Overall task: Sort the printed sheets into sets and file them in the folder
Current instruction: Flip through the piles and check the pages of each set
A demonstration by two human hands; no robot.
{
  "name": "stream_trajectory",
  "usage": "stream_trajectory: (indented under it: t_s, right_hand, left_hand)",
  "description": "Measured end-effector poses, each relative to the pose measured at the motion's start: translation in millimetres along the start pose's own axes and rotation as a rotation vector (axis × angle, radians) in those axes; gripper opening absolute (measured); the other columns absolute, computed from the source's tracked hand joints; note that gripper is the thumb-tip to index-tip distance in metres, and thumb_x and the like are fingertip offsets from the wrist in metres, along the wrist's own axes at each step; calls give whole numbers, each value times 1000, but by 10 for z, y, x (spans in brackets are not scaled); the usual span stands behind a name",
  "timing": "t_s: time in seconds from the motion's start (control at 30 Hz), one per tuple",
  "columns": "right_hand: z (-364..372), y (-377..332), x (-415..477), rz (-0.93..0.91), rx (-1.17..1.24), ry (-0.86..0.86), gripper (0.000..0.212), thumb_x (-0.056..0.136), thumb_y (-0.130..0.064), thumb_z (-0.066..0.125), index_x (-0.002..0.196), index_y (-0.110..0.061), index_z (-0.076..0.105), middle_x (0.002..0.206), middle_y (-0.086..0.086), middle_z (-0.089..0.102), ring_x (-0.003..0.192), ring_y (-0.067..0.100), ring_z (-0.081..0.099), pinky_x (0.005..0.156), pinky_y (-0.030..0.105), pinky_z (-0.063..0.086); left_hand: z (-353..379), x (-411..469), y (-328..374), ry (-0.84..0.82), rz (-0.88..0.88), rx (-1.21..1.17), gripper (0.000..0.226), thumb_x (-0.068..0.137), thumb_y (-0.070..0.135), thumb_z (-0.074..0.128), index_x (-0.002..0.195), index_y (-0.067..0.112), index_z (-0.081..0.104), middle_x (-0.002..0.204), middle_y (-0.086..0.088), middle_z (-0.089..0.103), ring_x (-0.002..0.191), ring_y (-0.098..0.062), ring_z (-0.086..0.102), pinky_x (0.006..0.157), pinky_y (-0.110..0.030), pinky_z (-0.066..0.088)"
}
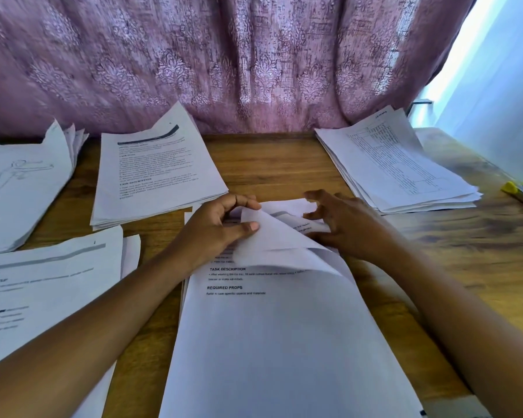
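Right now your left hand pinches the far corner of the top white printed sheet between thumb and forefinger. That corner curls back toward you and shows its blank underside. The sheet belongs to the white paper stack, which lies on the brown wooden surface under your fingers and runs from there back toward you. Your right hand sits just right of the lifted corner, fingers bent, tips down on the pages beneath. Blur hides whether they pinch a page or only press, so I cannot tell.

Expect this paper to be very light, limp and slick. One sheet will likely sag and fold if you carry it by a single corner, and the page below may cling and come up with it. Keep your hold at the corner only to peel. Then, I would judge, slide your fingers along the far edge or take both far corners, while the other hand pins the stack flat.

Sorted piles lie around your fingers: a pile of text pages with a dark header bar just beyond and left of them, a pile topped by a line drawing farther left, another text pile left of your left forearm, and a pile of table-printed sheets well right of them. No folder shows.
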State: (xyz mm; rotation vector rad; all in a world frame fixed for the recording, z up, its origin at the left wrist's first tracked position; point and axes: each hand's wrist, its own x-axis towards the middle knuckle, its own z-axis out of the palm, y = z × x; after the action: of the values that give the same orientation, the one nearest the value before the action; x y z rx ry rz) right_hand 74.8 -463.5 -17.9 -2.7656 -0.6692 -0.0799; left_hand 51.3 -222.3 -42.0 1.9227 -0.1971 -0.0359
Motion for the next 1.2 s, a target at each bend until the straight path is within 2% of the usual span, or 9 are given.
stream_trajectory:
  t_s: [0.1,0.2,0.4,0.5,0.57,0.67,0.87,1.07,1.2]
  right_hand:
    - [-11,-56,-42,55,30,122,64,77,-43,74,131,-23,45,84,-9,65,82,16,58,73,26,41]
    - [13,-31,-56,134,110,133,65,72,-44,78,124,-24,46,71,-11,59,66,9,53,66,27,42]
    - [-63,-117,-91,16,598,182,70,72,-19,82,128,-28,41,81,-12,67,70,-5,63,69,4,45]
    - [-59,-168,-122,-210,373,-65,48,81,-30,73,123,-28,50,96,-13,74,87,-13,63,80,1,41]
    - [-37,-123,-108,-274,360,-101,31,86,-32,68,115,-26,60,100,-11,73,90,-7,65,81,7,46]
    - [-24,-42,-73,-198,311,8,24,90,-28,64,114,-27,62,106,-7,72,96,9,68,85,22,51]
    - [79,54,-26,40,-28,-180,71,85,-54,58,141,-28,23,143,-7,48,131,27,43,107,45,37]
    - [-57,-70,-91,53,330,168,63,74,-54,69,128,-31,45,78,-4,67,78,14,64,74,23,45]
    - [-45,-84,-128,-232,433,-12,58,84,-66,49,131,-31,44,98,-7,74,79,6,67,77,21,47]
  left_hand:
    - [19,-5,-5,-6,13,109,30,86,21,70,110,36,64,133,20,52,118,-2,51,87,-13,44]
    - [31,-10,-17,-22,25,171,37,86,22,70,116,42,58,133,23,49,117,2,49,85,-11,43]
    - [29,-11,-17,-49,36,65,50,89,42,57,137,43,43,140,17,51,124,5,47,103,-22,42]
    - [27,-26,44,-26,48,76,43,92,56,31,134,52,42,137,24,48,123,13,42,98,-7,31]
    - [25,-15,47,-32,31,111,34,94,53,36,120,50,56,130,30,50,119,15,44,89,-1,31]
    - [40,19,-30,-84,28,237,30,88,41,61,118,38,65,145,18,43,136,2,33,103,-14,28]
    - [44,15,-40,-50,39,289,41,83,31,72,122,34,63,147,15,42,131,7,31,104,-15,24]
    - [58,20,-56,-35,37,289,43,86,40,66,128,39,56,138,18,49,122,2,45,96,-16,38]
    - [54,-7,-19,-27,40,111,57,86,75,31,136,49,44,139,19,50,129,3,43,102,-17,33]
